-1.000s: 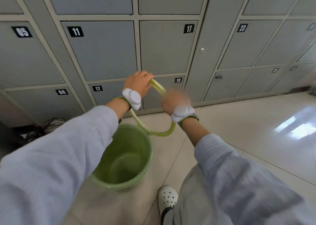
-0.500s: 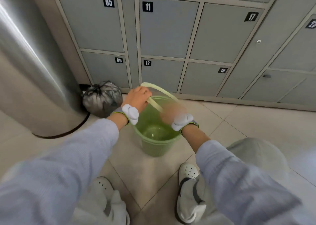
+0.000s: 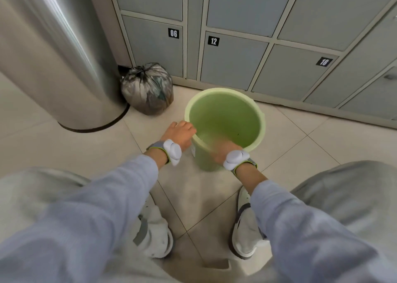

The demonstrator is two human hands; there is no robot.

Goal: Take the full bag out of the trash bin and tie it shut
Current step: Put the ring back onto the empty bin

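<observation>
The light green trash bin (image 3: 256, 119) stands upright on the tiled floor in front of me, and I can see its bare inside with no bag in it. A grey, tied-shut trash bag (image 3: 148, 89) sits on the floor to the bin's left, against the lockers. My left hand (image 3: 179, 133) is at the bin's near left rim with its fingers curled against the edge. My right hand (image 3: 222, 150) is at the near rim and is blurred, so its grip is unclear.
A large steel cylinder (image 3: 55, 57) stands at the left, right beside the bag. Numbered grey lockers (image 3: 232, 61) line the wall behind the bin. My knees and white shoes (image 3: 154, 233) frame the floor below my hands.
The bin has gone from hanging by its raised handle to standing on the floor. Both hands dropped from the handle to the near rim, and my view tilted down and closer.
</observation>
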